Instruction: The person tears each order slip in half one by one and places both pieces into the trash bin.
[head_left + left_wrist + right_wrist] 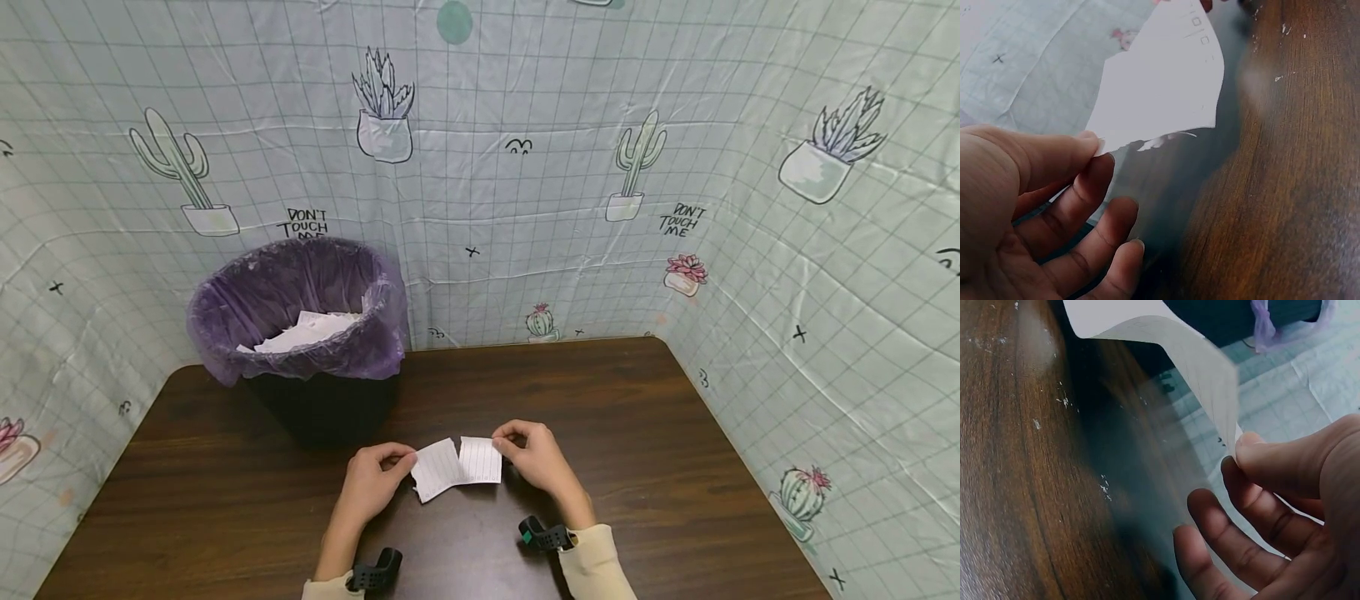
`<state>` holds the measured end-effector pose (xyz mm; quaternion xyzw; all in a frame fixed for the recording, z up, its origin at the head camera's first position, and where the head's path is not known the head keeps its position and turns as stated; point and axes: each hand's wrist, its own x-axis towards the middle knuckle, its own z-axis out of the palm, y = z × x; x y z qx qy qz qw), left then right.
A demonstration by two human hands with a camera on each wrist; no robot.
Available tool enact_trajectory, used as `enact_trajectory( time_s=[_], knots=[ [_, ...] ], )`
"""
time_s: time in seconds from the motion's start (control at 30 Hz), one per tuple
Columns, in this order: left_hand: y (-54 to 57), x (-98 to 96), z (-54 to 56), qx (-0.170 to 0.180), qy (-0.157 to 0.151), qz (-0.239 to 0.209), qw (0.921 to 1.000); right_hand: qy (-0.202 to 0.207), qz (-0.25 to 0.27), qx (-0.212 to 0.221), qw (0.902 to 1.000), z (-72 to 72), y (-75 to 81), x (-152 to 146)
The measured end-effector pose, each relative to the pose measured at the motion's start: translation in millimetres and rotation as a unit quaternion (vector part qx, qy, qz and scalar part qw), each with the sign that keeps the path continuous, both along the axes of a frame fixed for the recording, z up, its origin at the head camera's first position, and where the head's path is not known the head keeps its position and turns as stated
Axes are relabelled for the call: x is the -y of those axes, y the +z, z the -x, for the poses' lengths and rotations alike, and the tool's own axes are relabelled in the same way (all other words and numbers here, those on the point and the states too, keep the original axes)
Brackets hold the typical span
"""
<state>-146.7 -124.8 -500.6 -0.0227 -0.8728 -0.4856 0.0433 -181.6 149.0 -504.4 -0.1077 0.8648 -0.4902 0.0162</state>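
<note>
A small lined piece of white paper (437, 471) is stretched between the two hands, with a tear running down from its top edge near the middle. My left hand (372, 482) pinches its left edge between thumb and forefinger; the left wrist view shows that edge of the paper (1160, 81) ragged. My right hand (536, 454) pinches the upper right corner, and in the right wrist view the paper (1200, 375) bends away from the fingertips. The two halves still join along the lower part. On both hands the other fingers are loosely curled beneath.
A dark bin (322, 408) lined with a purple bag (375, 325) stands at the back left of the brown wooden table (585, 400). White paper pieces (307, 332) fill it. Tiny white scraps (1105, 487) dot the tabletop. A printed cloth (480, 192) surrounds the table's back and sides.
</note>
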Motion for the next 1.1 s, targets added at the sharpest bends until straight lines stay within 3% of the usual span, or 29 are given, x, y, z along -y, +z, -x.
enact_trajectory(
  time_s=[0.63, 1.1],
  knots=[
    [1.5, 4.5, -1.5, 0.002, -0.015, 0.005, 0.9999, -0.005, 0.004, -0.005, 1.0000, 0.7, -3.4, 0.7],
    [3.7, 5.6, -3.1, 0.021, -0.007, -0.001, 0.9998, -0.009, 0.002, 0.008, 0.9999, 0.9, -3.6, -0.3]
  ],
)
